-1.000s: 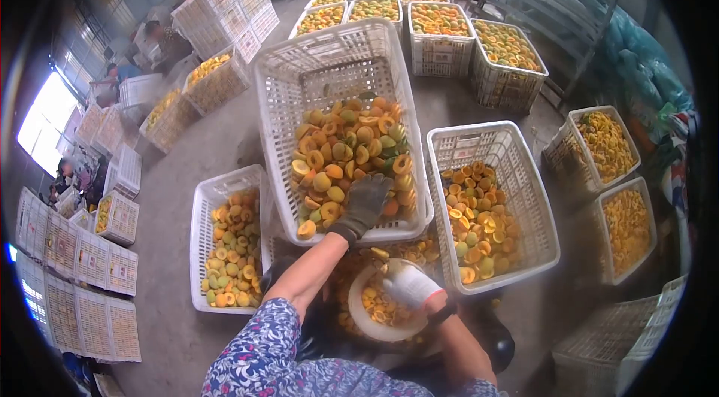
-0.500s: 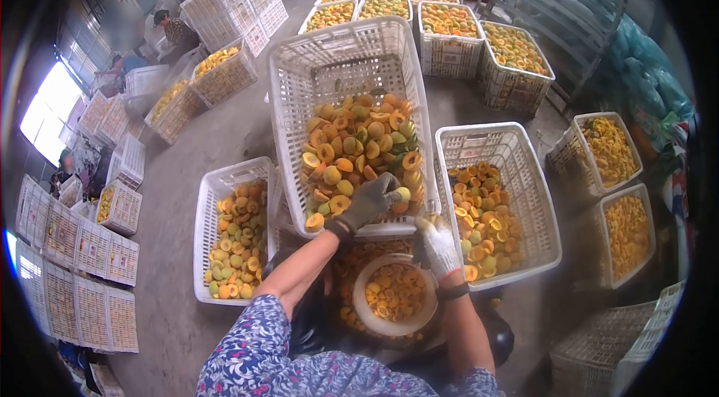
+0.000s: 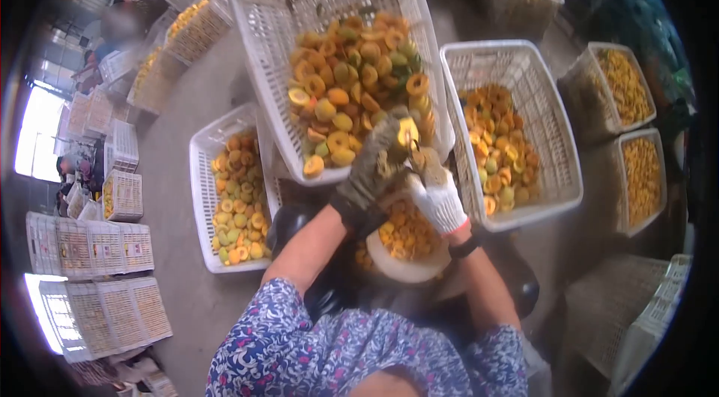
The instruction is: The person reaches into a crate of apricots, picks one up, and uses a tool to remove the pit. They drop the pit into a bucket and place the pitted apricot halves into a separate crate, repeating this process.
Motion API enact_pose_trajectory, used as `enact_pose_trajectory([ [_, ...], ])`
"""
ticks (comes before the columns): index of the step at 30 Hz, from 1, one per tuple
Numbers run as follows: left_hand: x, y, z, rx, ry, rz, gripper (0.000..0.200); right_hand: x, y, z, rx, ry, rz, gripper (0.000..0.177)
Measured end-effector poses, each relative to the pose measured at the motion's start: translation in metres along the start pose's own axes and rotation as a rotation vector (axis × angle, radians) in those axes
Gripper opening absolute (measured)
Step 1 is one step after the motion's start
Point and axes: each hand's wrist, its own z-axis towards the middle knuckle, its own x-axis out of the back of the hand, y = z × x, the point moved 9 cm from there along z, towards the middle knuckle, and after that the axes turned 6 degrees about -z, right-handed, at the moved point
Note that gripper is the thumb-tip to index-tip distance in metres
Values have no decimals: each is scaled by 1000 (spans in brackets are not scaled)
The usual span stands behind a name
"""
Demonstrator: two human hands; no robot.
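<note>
Fingers (image 3: 389,146) of the dark-gloved left hand (image 3: 368,176) grip a peach half (image 3: 408,132). The white-gloved right hand (image 3: 438,198) touches it, and I cannot tell what it grips. Behind the hands, a big tilted crate (image 3: 262,45) is heaped with halves, so much fruit seems unhandled. The left crate (image 3: 196,165) and right crate (image 3: 554,120) are part full. Below the hands, a bowl (image 3: 404,273) holds some pieces.

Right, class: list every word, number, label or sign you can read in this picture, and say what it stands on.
No text can be read.
The flat white crates, lower left, carry pale printed panels: too small and blurred to read.
On the left hand, right hand, fruit half and floral sleeve: no lettering.
</note>
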Motion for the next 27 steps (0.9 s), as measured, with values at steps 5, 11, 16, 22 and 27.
enact_pose_trajectory([
  [5,-27,21,-9,-37,-73,189,37,14,-21,-7,183,26,-90,12],
  [11,-33,6,-11,15,-122,224,39,21,-23,-10,201,21,-288,28],
  [16,-35,1,-11,-54,-142,427,39,11,-11,-14,132,-3,-277,25],
  [22,-37,2,-11,-253,-157,868,40,-6,-5,-20,37,-103,-296,30],
  [27,-28,-2,-18,-274,-34,658,39,-13,-7,-19,29,-142,-154,30],
])
